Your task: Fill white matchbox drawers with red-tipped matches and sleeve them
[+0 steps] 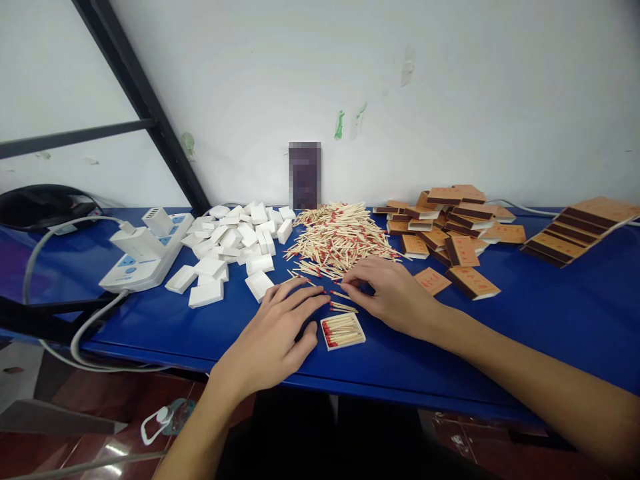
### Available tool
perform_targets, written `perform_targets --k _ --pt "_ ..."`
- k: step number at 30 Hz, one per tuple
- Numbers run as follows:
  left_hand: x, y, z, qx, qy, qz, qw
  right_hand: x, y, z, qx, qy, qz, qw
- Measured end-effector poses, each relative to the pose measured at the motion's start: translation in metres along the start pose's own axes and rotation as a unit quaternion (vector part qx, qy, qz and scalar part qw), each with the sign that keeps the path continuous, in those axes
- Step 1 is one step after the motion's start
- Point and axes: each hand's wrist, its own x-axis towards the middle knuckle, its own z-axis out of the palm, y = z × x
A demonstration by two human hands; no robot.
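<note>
My left hand rests palm down on the blue table with its fingers spread, the fingertips beside a few loose matches. My right hand is pinched at the near edge of a big heap of red-tipped matches; a red match head pokes out at its fingertips. Between the hands, several matches lie on the table. Just in front of them sits a white matchbox tray, partly filled with matches, heads to the left. My left thumb is close to the tray's left side.
White empty matchbox trays are heaped at left, beside a power strip with plugs and cables. Orange matchbox sleeves pile up at right, with a joined row of sleeves farther right. A dark, pixelated rectangle stands against the wall.
</note>
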Motion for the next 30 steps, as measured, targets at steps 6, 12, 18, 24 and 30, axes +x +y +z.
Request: perform_targets --k 6,12,18,24,30 --pt "0.0014 0.0003 0.0001 -0.004 0.021 -0.007 1.000 -0.0007 0.0008 0.0033 -0.019 -0.052 0.005 0.998" --pt "0.0022 0.0040 -0.0014 0.010 -0.004 -0.025 1.000 0.0007 0.0005 0.0008 0.034 -0.065 -0.004 0.997" --pt "0.0041 0.0043 -0.0009 0.034 -0.022 -0.024 0.999 0.0042 -0.0018 -0.0010 0.078 -0.067 -0.013 0.995" --pt "0.0055 0.0051 -0.0013 0.032 -0.011 -0.013 0.999 0.0040 -0.0025 -0.0030 0.097 -0.062 -0.011 0.993" --pt "0.0058 0.0070 -0.0025 0.025 -0.006 -0.014 1.000 0.0042 -0.0057 -0.0050 0.112 -0.071 -0.009 0.991"
